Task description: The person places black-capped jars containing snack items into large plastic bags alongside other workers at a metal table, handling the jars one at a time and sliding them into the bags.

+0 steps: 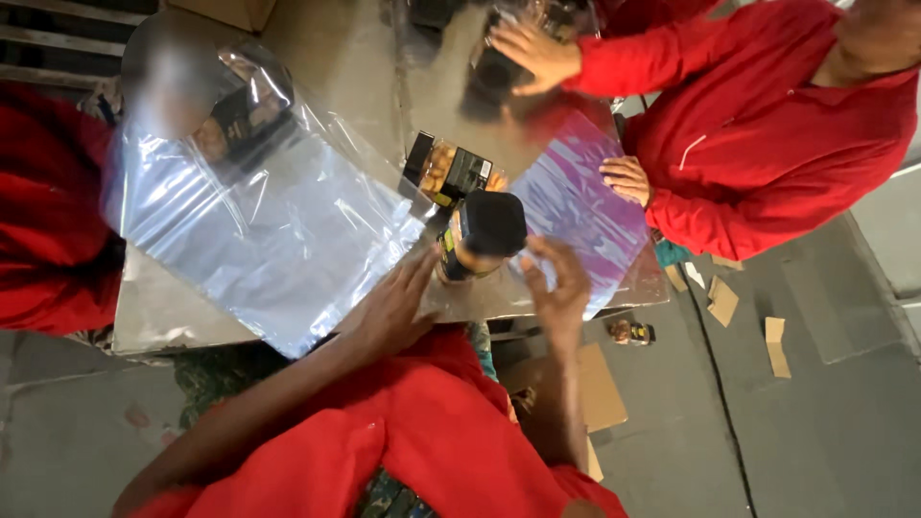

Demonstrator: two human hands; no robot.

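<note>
Beside the grey metal table [173,312], a jar [477,235] is showing a black lid and yellow-and-black label. Left of the jar, a clear plastic sheet [259,221] is glinting bluish-white; right of it, another sheet [585,206] is shimmering purple. Sleeves [662,58] are showing red.

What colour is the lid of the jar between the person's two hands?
Black. The jar's lid shows best in the head view, the only one, between the left hand and right hand.

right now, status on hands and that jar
Left hand flat on the clear plastic sheet beside the black-lidded jar. Right hand fingers pinching film at jar. Co-worker's hand close, across the table.
</note>
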